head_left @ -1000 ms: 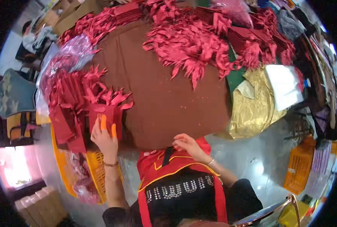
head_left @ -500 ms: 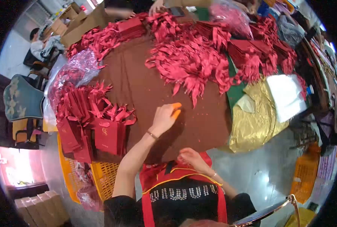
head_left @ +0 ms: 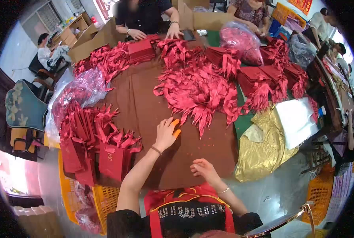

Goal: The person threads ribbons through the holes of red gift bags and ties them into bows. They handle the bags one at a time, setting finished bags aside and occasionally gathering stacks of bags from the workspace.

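Note:
My left hand point(head_left: 168, 133) is over the brown cloth point(head_left: 145, 103) on the table, fingers apart, orange covers on its thumb and one finger. It holds nothing. Just beyond it lies a heap of red ribbons point(head_left: 202, 93). My right hand point(head_left: 205, 170) hovers above the cloth near the table's front edge, fingers loosely bent and apart, nothing in them. To the left of my hands stand several red paper gift bags point(head_left: 112, 160) with ribbon handles, a gold emblem on the front one.
Gold wrapping point(head_left: 260, 146) and a white sheet point(head_left: 297, 123) lie at the right edge. Stacked red bags point(head_left: 256, 79) sit behind them. Clear plastic point(head_left: 79, 89) lies at left; a yellow crate point(head_left: 105, 198) stands below. Across the table, a person's hands point(head_left: 174, 31) touch bags.
The view has tipped up, showing more of the people opposite. My left hand has moved forward and spread its fingers. My right hand has come forward over the cloth.

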The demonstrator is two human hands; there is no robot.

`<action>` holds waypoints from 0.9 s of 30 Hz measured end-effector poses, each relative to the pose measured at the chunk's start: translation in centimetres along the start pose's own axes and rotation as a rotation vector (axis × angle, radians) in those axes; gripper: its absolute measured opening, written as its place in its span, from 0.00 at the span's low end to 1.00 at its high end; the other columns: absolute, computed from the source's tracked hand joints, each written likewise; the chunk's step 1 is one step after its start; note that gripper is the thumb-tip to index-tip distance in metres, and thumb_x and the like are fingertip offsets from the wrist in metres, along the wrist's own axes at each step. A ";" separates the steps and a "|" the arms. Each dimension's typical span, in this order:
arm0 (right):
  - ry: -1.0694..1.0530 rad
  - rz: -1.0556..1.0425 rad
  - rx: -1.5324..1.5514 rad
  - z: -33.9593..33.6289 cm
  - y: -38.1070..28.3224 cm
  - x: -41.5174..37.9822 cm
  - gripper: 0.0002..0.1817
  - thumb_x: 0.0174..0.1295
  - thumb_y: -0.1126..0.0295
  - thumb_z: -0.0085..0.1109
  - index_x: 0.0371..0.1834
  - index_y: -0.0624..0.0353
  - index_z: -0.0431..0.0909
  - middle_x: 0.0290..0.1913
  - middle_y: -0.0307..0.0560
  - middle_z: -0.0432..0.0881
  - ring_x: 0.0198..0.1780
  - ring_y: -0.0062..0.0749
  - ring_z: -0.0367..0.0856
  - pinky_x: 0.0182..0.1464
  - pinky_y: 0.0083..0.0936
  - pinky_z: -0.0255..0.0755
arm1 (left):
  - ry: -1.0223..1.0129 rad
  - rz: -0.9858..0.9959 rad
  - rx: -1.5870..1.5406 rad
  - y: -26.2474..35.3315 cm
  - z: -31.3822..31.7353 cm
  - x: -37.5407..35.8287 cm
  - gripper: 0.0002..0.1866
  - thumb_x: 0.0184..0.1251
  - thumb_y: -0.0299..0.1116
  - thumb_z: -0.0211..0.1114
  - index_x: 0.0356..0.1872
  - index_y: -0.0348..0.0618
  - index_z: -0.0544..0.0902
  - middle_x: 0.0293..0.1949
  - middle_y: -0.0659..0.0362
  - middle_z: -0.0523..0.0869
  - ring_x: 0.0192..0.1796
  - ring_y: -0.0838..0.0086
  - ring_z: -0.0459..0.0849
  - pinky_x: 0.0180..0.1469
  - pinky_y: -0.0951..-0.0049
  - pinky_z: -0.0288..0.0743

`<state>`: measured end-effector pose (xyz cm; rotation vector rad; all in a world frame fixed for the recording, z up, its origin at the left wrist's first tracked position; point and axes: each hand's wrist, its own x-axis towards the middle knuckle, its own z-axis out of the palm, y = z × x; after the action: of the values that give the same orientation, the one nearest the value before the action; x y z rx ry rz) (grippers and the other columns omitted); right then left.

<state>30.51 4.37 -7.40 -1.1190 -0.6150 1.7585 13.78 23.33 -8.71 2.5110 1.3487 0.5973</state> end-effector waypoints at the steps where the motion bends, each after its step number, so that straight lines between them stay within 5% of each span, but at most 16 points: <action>1: 0.009 -0.006 0.013 -0.4 0.1 0.0 0.13 0.65 0.69 0.52 0.51 0.59 0.68 0.43 0.44 0.77 0.42 0.24 0.77 0.42 0.20 0.73 | 0.010 0.012 0.001 0.0 -0.2 0.0 0.24 0.55 0.39 0.64 0.55 0.49 0.73 0.59 0.55 0.70 0.60 0.56 0.65 0.57 0.54 0.60; 14: 0.140 -0.060 0.069 -0.2 -0.8 -0.4 0.13 0.63 0.68 0.54 0.49 0.59 0.69 0.42 0.45 0.78 0.40 0.25 0.77 0.40 0.22 0.75 | -0.061 0.039 -0.257 1.3 -4.8 -2.1 0.21 0.57 0.37 0.63 0.53 0.47 0.75 0.54 0.50 0.75 0.56 0.55 0.72 0.59 0.61 0.65; 21: 0.070 -0.019 0.048 3.0 -0.5 1.1 0.10 0.63 0.72 0.53 0.47 0.59 0.70 0.40 0.46 0.78 0.38 0.26 0.78 0.38 0.21 0.76 | 0.339 -0.026 -0.383 2.1 -12.9 -9.3 0.17 0.57 0.30 0.63 0.50 0.45 0.78 0.52 0.54 0.77 0.55 0.60 0.73 0.57 0.64 0.66; 27: -0.047 0.033 -0.009 4.8 1.0 2.2 0.11 0.64 0.71 0.52 0.48 0.58 0.70 0.40 0.45 0.78 0.38 0.26 0.78 0.39 0.22 0.76 | 0.844 -0.449 0.071 -4.5 -16.5 -19.4 0.16 0.55 0.25 0.63 0.47 0.39 0.78 0.47 0.53 0.79 0.52 0.59 0.74 0.56 0.64 0.66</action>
<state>25.45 6.24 -6.94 -1.1017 -0.6366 1.8166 -6.64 9.76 -0.43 1.9147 2.1277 1.6060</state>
